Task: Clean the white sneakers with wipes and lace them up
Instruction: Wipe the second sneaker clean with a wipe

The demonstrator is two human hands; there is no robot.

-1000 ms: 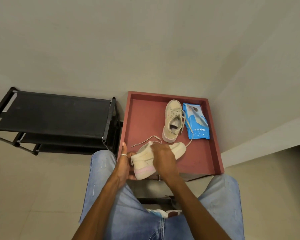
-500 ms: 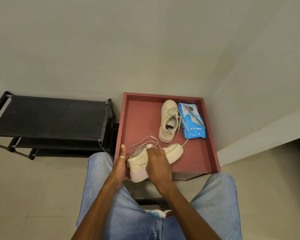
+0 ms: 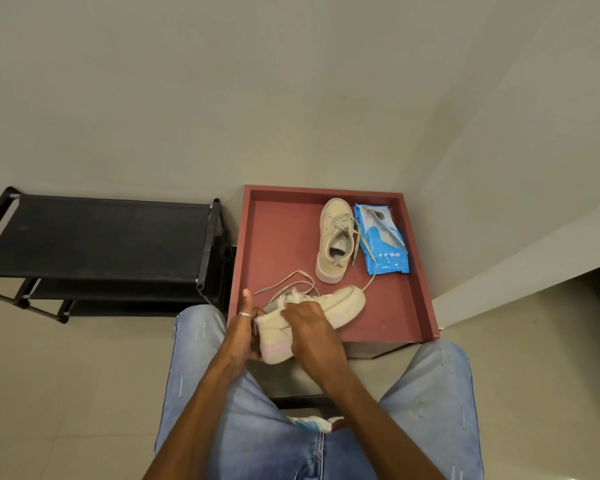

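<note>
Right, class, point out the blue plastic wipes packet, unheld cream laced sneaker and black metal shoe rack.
Blue plastic wipes packet point(image 3: 381, 237), head view, front centre.
Unheld cream laced sneaker point(image 3: 336, 212), head view, toe cap.
Black metal shoe rack point(image 3: 101, 233), head view, top shelf.

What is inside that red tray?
An upright sneaker stands in the red tray, with a blue wipes pack beside it. A second sneaker, held by the left hand and right hand, hangs over the near edge. The right hand hides that shoe's middle.
</note>
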